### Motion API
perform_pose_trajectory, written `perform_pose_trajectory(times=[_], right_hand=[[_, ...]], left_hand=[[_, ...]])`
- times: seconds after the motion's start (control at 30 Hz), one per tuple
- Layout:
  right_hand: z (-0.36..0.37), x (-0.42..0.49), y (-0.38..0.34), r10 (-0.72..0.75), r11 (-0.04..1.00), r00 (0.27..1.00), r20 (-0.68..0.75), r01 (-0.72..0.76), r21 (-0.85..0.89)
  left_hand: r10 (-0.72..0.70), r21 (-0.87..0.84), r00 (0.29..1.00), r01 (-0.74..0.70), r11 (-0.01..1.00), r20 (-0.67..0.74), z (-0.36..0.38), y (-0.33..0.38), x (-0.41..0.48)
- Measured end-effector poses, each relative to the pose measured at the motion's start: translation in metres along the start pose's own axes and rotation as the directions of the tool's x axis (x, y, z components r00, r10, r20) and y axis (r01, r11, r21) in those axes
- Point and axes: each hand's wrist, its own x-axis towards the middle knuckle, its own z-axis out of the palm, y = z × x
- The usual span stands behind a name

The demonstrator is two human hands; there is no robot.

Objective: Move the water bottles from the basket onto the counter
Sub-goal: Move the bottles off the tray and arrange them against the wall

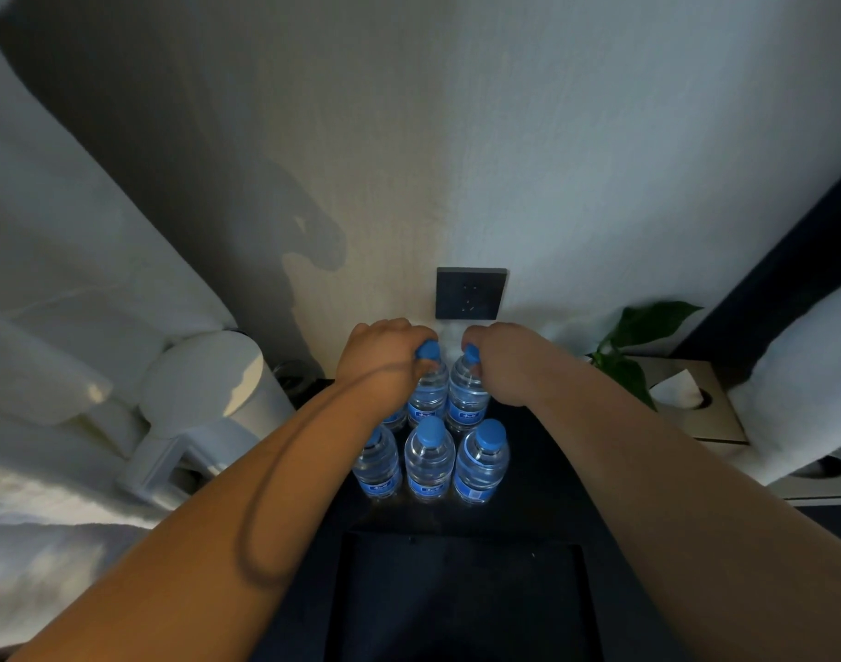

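Several clear water bottles with blue caps and blue labels stand in two rows on the dark counter (528,470). My left hand (380,358) grips the neck of a back-row bottle (428,394). My right hand (504,360) grips the neck of the bottle beside it (466,398). Both held bottles are upright, close to the wall. The front row has three bottles: left (377,463), middle (429,461) and right (481,463). My left forearm partly hides another bottle behind the front left one. A dark square-edged basket (461,547) lies below the front row, its inside too dark to read.
A white electric kettle (208,398) stands at the left of the counter. A dark wall socket (471,292) sits on the wall just above my hands. At the right are a green plant (638,346) and a metal tissue box (695,403).
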Motion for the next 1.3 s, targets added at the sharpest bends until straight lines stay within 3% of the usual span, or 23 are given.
perform_pose_trajectory(times=[0.67,0.77,0.87,0.93,1.07,1.3], right_hand=[[0.0,0.0,-0.002,0.025,0.999,1.0,0.017,-0.025,-0.027],[0.0,-0.004,-0.004,0.04,0.999,0.999,0.014,-0.04,0.016],[0.002,-0.008,-0.011,0.066,0.995,0.995,-0.073,-0.06,0.078],[0.005,-0.015,-0.017,0.081,0.995,0.99,-0.118,-0.074,0.062],[0.01,-0.032,-0.032,0.044,0.999,0.989,-0.141,-0.042,0.017],[0.026,-0.057,-0.057,-0.135,0.991,0.981,-0.137,0.131,-0.037]], left_hand=[[0.03,0.024,0.999,-0.03,0.999,0.022,-0.007,-0.002,0.002],[0.012,-0.064,0.997,-0.017,0.998,-0.078,-0.016,-0.008,-0.009],[-0.04,-0.129,0.968,0.008,0.992,-0.249,-0.022,-0.022,-0.031],[-0.096,-0.204,0.954,0.038,0.978,-0.284,-0.022,-0.031,-0.049],[-0.148,-0.33,0.975,0.088,0.94,-0.163,-0.014,-0.036,-0.081],[-0.116,-0.226,0.993,0.115,0.967,0.005,-0.02,-0.038,-0.112]])
